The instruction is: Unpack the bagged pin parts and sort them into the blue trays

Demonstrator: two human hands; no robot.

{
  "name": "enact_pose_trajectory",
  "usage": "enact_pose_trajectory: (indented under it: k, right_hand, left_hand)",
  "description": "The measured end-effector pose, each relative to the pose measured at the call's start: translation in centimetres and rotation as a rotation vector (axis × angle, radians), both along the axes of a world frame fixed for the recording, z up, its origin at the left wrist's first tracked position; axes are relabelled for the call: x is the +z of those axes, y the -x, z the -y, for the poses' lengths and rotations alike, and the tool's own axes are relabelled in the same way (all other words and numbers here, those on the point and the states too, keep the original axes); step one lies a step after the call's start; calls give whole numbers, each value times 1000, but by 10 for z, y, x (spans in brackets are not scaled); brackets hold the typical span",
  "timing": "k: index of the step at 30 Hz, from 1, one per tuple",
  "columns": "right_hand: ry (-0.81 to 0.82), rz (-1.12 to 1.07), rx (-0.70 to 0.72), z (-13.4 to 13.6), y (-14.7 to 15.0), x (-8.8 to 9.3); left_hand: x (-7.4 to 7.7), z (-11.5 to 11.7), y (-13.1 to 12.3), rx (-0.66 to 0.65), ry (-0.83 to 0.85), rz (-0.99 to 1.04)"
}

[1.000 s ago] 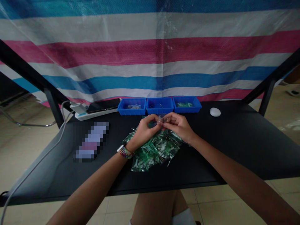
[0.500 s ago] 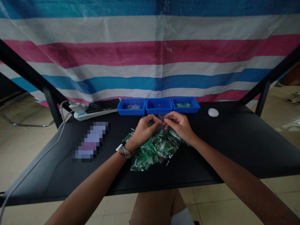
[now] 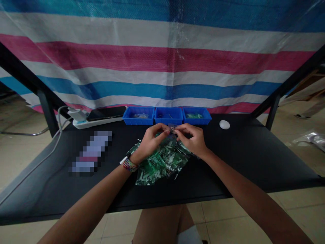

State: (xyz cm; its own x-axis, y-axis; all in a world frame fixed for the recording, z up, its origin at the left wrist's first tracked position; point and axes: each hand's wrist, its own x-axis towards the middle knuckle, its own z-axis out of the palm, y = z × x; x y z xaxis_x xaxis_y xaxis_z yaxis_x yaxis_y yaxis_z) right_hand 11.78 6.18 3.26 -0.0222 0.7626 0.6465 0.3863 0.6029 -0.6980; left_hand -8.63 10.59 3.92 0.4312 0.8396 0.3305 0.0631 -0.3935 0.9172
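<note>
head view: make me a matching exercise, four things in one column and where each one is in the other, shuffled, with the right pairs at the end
Things
1. clear packet
2. green packets
3. white oval object
4. black phone

Places
A. alone on the table, to the right of the blue trays
B. lying on the power strip
C. held between the left hand and the right hand
D. in a heap, partly under the hands

Right pairs: 1-C, 2-D, 3-A, 4-B

The left hand [image 3: 151,140] and right hand [image 3: 193,139] are held close together, fingertips [image 3: 165,133] pinched; the left forearm [image 3: 93,198] and right forearm [image 3: 238,184] are splayed behind them.
</note>
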Motion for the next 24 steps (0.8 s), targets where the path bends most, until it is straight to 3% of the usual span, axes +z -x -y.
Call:
enact_pose_trajectory:
  k: [3,6,9,12,16,21,24]
  right_hand:
    - [-213,142,-64,1,-5,3]
    - [-350,337,-83,0,-11,2]
    - [-397,486,-88,-1,-14,-2]
    - [-363,443,-98,-1,-12,-4]
    - [-106,103,-76,-3,-6,-3]
    - [490,-382,220,-9,0,-3]
    - [586,-445,287,-12,4,-5]
  left_hand:
    - [1,-2,1,7,69,43]
    - [-3,-4,1,-82,191,91]
    - [-7,-6,0,-116,260,149]
    - [-6,-6,-1,-71,245,141]
    - [-2,-5,-1,-8,182,131]
    - [-4,-6,-1,7,106,76]
    - [-4,-6,-2,6,115,50]
